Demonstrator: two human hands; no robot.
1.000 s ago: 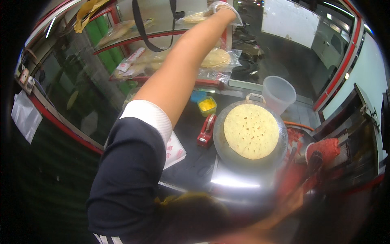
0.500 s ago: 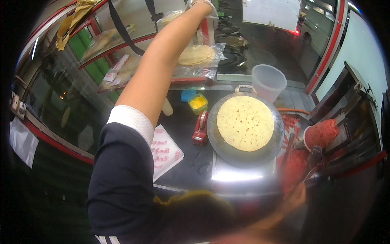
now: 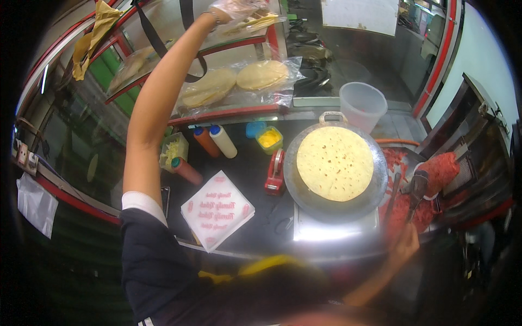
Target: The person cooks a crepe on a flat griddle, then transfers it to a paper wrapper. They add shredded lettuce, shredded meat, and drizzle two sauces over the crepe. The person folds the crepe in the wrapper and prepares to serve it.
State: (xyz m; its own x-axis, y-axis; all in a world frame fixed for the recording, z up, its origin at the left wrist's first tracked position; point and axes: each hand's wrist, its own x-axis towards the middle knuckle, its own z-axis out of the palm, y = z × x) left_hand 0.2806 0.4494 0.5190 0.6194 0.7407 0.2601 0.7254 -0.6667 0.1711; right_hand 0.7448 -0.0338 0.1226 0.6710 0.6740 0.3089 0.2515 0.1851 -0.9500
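My left hand, in clear plastic, reaches up to the top shelf by bagged flatbreads; its fingers are blurred and partly cut off by the frame. At lower right my right hand is closed round what looks like a pair of metal tongs, beside the red meat on a spit. Shredded red meat lies below the spit, with a long dark blade over it. A speckled flatbread rests flat on the round griddle.
Wrapping papers, a red tape dispenser, squeeze bottles, a tub of yellow food and a tub of pale shreds stand on the black counter. Behind the griddle is a clear bucket. More flatbreads fill the lower shelf.
My left arm has swung left, uncovering the bottles, the tub of pale shreds and more of the papers. The left hand has come lower and left. My right hand still grips the utensil, slightly higher.
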